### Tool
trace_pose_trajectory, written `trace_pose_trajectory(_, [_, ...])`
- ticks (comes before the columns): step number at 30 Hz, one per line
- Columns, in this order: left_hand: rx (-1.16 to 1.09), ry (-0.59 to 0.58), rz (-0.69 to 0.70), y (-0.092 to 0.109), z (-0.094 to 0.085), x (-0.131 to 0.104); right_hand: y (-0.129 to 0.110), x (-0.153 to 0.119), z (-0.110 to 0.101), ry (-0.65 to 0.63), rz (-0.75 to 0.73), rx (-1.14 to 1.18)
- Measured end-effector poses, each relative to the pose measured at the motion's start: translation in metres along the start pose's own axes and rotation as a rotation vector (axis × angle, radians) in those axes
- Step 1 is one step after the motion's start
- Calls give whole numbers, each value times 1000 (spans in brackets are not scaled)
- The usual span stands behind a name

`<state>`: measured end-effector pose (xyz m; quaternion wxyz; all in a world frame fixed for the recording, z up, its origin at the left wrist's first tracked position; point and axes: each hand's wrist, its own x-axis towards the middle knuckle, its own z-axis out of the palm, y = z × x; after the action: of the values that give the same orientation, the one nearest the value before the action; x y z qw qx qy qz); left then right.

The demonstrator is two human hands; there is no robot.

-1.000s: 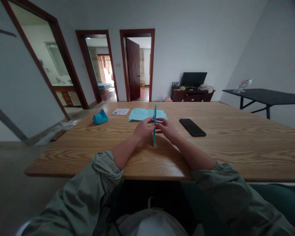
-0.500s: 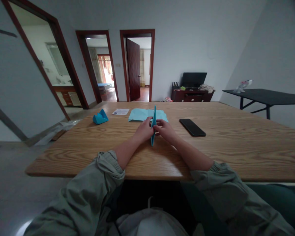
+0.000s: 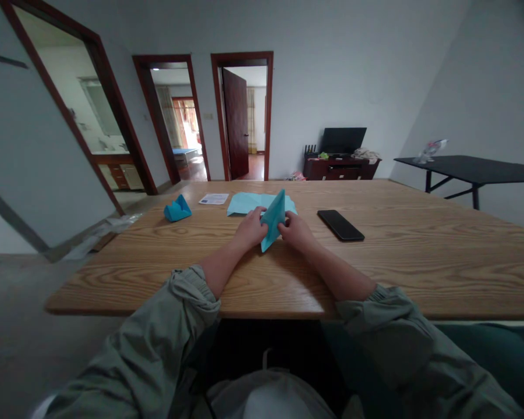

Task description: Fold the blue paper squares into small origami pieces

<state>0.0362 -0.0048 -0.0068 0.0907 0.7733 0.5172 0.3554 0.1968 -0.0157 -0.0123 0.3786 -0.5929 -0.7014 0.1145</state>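
A folded piece of light blue paper (image 3: 274, 218) is held up on a slant above the table, one flat face turned toward me. My left hand (image 3: 250, 228) pinches its left edge, thumb on the near face and fingers behind. On the right edge, my right hand (image 3: 295, 230) grips the paper the same way, its fingertips partly hidden. Behind my hands lies a creased sheet of light blue paper (image 3: 244, 202), partly covered from view. Farther left sits a darker blue folded paper shape (image 3: 177, 209).
A small printed white card (image 3: 213, 199) lies between the blue shape and the sheet. To the right is a black phone (image 3: 340, 225) on the wooden table (image 3: 419, 250). Beyond stand a black table (image 3: 467, 169) and a cabinet with a screen (image 3: 343, 141).
The folded paper has turned from edge-on to showing its broad face. My hands have moved slightly apart, each now at one of its edges.
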Motion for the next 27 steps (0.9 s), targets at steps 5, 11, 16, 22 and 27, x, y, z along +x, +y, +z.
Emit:
trace_pose_trajectory(5, [137, -31, -24, 15, -3, -3, -9, 2, 0, 22, 60, -55])
trace_pose_trajectory(11, [210, -12, 92, 37, -3, -12, -3, 7, -3, 0, 103, 22])
trace_pose_trajectory(16, [230, -24, 121, 44, -7, -17, -6, 7, -7, -4, 106, 77])
trace_pose_trajectory(22, [181, 51, 20, 31, -18, -13, 3, 9, -16, -8, 80, -43])
trace_pose_trajectory(27, [61, 89, 0, 8, -32, -5, 18, 11, -27, -20, 5, -110])
